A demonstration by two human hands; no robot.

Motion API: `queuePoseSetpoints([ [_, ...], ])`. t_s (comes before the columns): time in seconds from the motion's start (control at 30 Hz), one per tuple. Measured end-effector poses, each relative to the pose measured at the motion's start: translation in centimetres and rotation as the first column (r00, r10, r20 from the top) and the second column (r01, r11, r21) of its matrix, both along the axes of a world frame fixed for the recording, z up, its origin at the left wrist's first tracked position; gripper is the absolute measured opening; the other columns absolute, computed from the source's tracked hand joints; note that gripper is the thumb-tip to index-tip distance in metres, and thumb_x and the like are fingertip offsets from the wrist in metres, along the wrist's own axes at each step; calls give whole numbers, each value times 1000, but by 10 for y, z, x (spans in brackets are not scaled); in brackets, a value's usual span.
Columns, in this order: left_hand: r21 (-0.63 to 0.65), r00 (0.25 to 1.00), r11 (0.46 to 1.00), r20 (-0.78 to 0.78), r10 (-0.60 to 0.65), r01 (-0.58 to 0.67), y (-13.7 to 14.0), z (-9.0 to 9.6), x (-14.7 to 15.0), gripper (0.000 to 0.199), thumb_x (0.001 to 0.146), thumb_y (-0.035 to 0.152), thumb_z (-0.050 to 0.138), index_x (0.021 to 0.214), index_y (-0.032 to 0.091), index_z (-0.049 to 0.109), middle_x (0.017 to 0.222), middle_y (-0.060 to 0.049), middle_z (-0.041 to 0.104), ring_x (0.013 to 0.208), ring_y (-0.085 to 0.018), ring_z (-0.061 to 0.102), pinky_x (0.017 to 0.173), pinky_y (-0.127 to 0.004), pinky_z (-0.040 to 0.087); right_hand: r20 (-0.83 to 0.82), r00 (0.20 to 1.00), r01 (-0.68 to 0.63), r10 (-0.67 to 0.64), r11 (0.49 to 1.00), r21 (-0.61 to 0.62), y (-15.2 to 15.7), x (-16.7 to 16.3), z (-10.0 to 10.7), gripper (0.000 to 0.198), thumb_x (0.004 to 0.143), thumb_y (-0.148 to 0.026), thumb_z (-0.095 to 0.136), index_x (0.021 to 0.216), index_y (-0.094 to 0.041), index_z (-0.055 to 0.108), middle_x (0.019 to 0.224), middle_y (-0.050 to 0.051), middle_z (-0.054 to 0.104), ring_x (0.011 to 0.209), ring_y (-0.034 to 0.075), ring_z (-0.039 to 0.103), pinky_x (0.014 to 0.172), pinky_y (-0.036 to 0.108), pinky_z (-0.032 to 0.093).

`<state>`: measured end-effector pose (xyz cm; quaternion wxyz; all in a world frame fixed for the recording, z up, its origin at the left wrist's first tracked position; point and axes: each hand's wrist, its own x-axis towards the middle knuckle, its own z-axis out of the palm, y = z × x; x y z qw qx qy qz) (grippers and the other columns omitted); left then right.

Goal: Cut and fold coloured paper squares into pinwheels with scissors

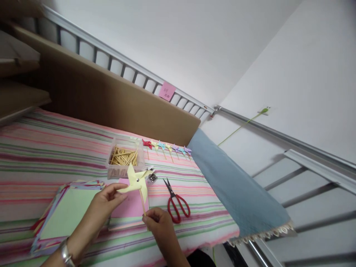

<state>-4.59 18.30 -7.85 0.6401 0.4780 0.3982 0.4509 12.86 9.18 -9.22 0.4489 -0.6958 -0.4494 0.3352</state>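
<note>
A pale yellow paper pinwheel [137,181] with a silver pin at its centre is held up over the striped cloth. My right hand [160,219] pinches the lower end of its thin wooden stick [142,203]. At the left blade, my left hand [109,198] has its thumb and fingers closed on the paper tip. Behind the pinwheel lies a pink paper pad [129,207], partly covered by it. Scissors [176,204] with red handles rest to the right of my right hand, blades slightly apart. A small container of pins [152,178] sits just beyond the pinwheel.
A clear plastic box [112,172] holds many short wooden sticks. Finished pinwheels [161,145] in several colours lie in a row at the back. Stacked coloured paper [69,211] lies at left. A cardboard panel [111,96] and metal railing [116,55] border the far side.
</note>
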Motion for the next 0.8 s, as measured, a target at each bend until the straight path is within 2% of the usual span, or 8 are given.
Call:
queuePoseSetpoints([
  [0.1, 43, 998, 999, -55, 24, -22, 2, -7, 1, 30, 59, 36, 70, 81, 16, 65, 68, 0, 64, 67, -16, 57, 65, -24, 42, -22, 1000, -10, 10, 1000, -8, 1, -5, 2, 4, 64, -18, 63, 60, -15, 63, 48, -3, 51, 47, 10, 45, 46, 20, 34],
  [0.23, 93, 990, 992, -100, 96, -87, 4, -12, 1, 24, 62, 39, 67, 72, 17, 65, 78, -3, 65, 78, -19, 58, 72, -26, 42, -62, 998, -33, 33, 999, -6, 1, -11, 3, 4, 64, -18, 63, 61, -16, 62, 49, -3, 52, 47, 9, 45, 46, 20, 34],
  [0.37, 66, 996, 996, -53, 65, -62, 4, -9, 0, 32, 61, 39, 68, 86, 18, 64, 85, -4, 66, 80, -19, 59, 73, -27, 44, -61, 997, -38, 38, 999, 1, 6, -6, 4, 7, 64, -21, 62, 60, -15, 61, 48, -4, 50, 45, 8, 43, 44, 20, 31],
  [0.47, 49, 998, 998, -51, 42, -39, 3, -7, 0, 42, 62, 40, 67, 97, 18, 61, 89, -6, 67, 81, -20, 60, 74, -29, 45, -36, 998, 43, -44, 999, -11, 18, 14, 11, 12, 62, -25, 62, 57, -15, 59, 45, -5, 48, 43, 8, 40, 42, 19, 29],
  [0.6, 77, 995, 995, -82, -60, 67, 1, -14, 5, 32, 64, 41, 65, 86, 18, 65, 91, -7, 67, 87, -22, 60, 81, -33, 44, -7, 990, 138, -138, 990, -4, 42, 57, 27, 20, 65, -33, 61, 60, -14, 58, 43, -6, 46, 40, 7, 38, 39, 19, 28],
  [0.73, 118, 992, 989, -105, -77, 89, -3, -27, 15, 30, 63, 44, 64, 80, 18, 67, 83, -6, 68, 82, -23, 61, 78, -34, 47, 22, 984, 179, -178, 984, -7, 77, 95, 37, 19, 72, -31, 58, 70, -12, 59, 45, -6, 46, 40, 7, 40, 40, 19, 31],
  [0.8, 127, 985, 985, -137, -102, 119, -5, -31, 18, 31, 61, 45, 66, 78, 19, 68, 80, -6, 69, 83, -24, 61, 76, -32, 48, 58, 981, 187, -185, 982, -36, 100, 107, 39, 21, 78, -31, 55, 77, -10, 60, 54, -3, 53, 45, 8, 47, 44, 20, 37],
])
